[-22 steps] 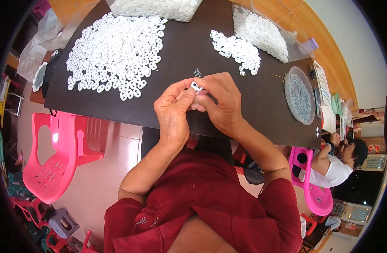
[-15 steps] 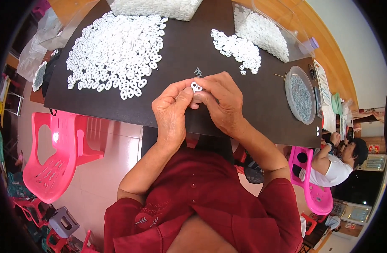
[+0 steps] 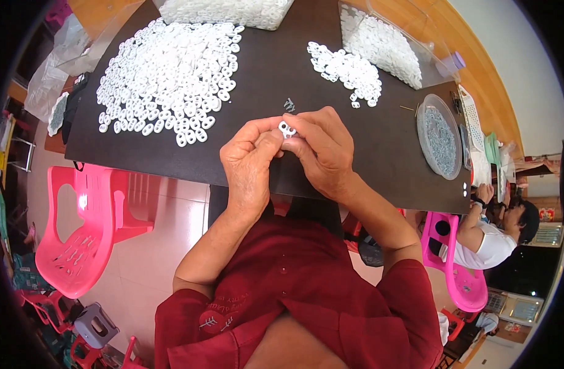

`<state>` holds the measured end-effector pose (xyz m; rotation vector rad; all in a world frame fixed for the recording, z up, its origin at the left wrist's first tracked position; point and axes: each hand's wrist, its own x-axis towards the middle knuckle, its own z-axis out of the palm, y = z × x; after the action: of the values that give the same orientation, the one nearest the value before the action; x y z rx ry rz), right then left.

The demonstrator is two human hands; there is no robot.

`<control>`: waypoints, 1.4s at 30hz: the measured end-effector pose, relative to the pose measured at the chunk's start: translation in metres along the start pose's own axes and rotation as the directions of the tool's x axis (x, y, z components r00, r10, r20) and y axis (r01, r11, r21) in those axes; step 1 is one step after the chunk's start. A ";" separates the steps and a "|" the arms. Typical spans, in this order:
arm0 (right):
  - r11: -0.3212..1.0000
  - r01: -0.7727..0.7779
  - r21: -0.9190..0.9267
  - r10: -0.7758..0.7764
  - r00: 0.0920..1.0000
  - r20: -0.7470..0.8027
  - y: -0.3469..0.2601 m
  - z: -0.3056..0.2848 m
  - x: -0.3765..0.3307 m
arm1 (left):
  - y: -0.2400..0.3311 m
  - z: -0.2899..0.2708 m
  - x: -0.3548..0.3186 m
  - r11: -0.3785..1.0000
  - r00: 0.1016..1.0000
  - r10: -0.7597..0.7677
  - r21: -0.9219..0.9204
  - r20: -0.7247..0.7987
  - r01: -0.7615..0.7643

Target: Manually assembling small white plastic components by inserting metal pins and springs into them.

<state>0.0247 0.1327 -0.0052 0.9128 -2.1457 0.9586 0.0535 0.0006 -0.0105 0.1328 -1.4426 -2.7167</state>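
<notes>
White two-holed piece held above counter, pinched by left hand and right hand, both closed on it. Small grey metal parts just beyond. Large white pile to left; smaller white pile to right; round clear tub farther right.

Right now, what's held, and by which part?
A small white piece with holes, held by its edges between the left hand and right hand; any grip underneath is hidden.

One head-worn fisheye looks steeply down from above, fairly near the hands, facing the worktop beneath and beyond them; far out sideways, bending perhaps misleads.
</notes>
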 end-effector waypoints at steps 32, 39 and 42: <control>0.999 -0.018 0.043 0.020 0.998 -0.051 -0.014 0.003 0.000 | -0.004 -0.008 -0.006 0.973 0.973 0.221 0.059 0.070 -0.225; 0.998 0.027 0.048 -0.023 0.996 -0.082 -0.010 0.005 -0.002 | -0.009 -0.006 -0.006 0.942 0.952 0.302 0.138 0.042 -0.305; 0.998 0.024 0.060 -0.018 0.995 -0.094 -0.013 0.006 -0.001 | -0.011 -0.006 -0.007 0.909 0.929 0.367 0.197 0.038 -0.368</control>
<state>0.0336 0.1214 -0.0043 0.8994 -2.0347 1.0406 0.0605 0.0026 -0.0225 -0.1205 -1.5563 -2.2701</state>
